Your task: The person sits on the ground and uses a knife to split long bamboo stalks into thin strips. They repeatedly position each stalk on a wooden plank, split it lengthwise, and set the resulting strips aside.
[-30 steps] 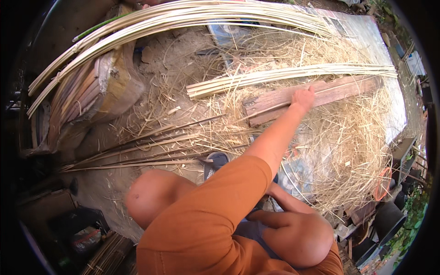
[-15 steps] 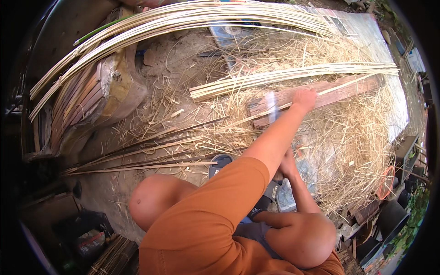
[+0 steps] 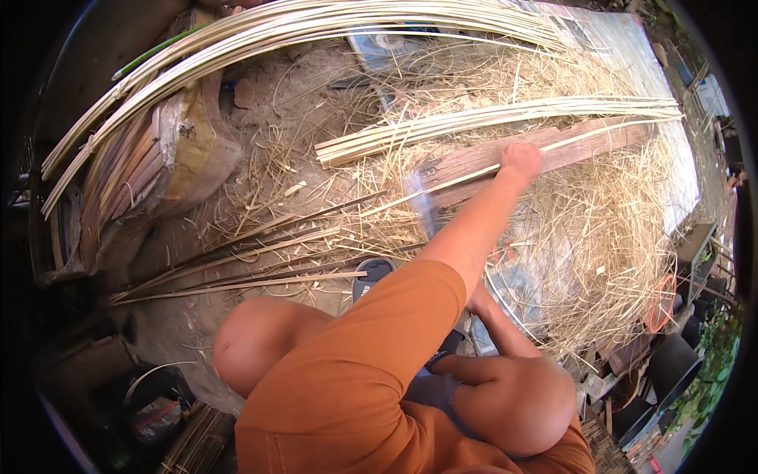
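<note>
My left hand (image 3: 522,160) is closed over a thin pale bamboo strip (image 3: 462,180), pressing it onto a long wooden board (image 3: 474,160). The strip runs past the hand on both sides, its far right end over the board's end. Under my left forearm, my right hand (image 3: 479,300) is partly hidden, its fingers closed. A blurred knife blade (image 3: 422,202) shows on the other side of the forearm, touching or close to the strip left of the board; its handle is hidden. Just beyond the board lies a bundle of pale split strips (image 3: 426,138).
Fine curled shavings (image 3: 608,237) cover the ground around the board. Darker long strips (image 3: 260,272) fan out at left. A large bundle of long strips (image 3: 316,35) arches across the back over a worn tan bundle (image 3: 189,154). A sandal (image 3: 371,276) is beside my knee.
The blurred blade has moved left along the strip, off the board's near end. My left hand stays on the strip. The whole view has shifted slightly.
</note>
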`<action>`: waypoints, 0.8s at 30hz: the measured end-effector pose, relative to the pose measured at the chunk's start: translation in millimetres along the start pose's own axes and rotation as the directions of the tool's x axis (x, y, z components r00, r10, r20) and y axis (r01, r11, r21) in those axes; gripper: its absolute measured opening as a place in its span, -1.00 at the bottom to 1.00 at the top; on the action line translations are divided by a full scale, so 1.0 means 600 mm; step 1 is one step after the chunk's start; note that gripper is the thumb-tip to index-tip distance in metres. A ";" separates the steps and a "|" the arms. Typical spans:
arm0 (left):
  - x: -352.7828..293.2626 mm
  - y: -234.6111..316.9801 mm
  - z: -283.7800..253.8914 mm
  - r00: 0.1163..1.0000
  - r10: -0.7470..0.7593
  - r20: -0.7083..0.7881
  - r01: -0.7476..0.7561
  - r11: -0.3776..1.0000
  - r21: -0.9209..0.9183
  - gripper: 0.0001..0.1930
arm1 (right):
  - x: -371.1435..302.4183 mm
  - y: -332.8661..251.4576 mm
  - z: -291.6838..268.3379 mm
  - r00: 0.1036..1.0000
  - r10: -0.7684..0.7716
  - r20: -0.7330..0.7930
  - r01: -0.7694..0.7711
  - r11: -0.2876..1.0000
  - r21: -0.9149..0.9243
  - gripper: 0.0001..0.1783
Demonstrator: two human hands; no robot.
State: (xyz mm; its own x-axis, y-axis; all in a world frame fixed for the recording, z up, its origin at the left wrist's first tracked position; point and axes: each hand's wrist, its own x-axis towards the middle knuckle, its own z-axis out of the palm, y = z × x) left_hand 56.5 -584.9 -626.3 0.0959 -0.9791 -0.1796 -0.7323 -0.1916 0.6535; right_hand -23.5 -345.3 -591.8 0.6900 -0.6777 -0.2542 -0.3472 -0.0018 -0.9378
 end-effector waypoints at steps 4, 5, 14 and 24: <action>-0.002 -0.021 0.007 0.996 0.009 -0.086 -0.007 1.000 0.024 -0.59 | 0.029 -0.020 -0.012 0.992 0.047 0.119 -0.031 0.991 -0.131 -0.36; -0.006 -0.027 0.007 0.997 0.011 -0.082 -0.009 0.999 0.033 -0.60 | 0.034 0.002 -0.011 0.979 0.120 0.167 -0.099 0.987 -0.129 -0.35; -0.020 -0.010 -0.031 0.999 -0.016 -0.050 0.019 0.999 0.047 -0.59 | 0.034 -0.013 0.014 0.958 0.123 0.260 -0.077 0.981 -0.179 -0.38; -0.055 -0.104 -0.160 0.837 0.478 0.267 -0.540 0.647 0.538 -0.86 | 0.017 0.002 -0.025 0.875 0.483 -0.035 -0.399 0.760 0.513 -0.53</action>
State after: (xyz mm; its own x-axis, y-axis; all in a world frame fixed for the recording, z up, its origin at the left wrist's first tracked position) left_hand 163.6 -547.4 -590.6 -0.4492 -0.8928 -0.0343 -0.8882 0.4422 0.1246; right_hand -26.1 -363.2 -592.0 0.4136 -0.6194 -0.6673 -0.2141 0.6462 -0.7325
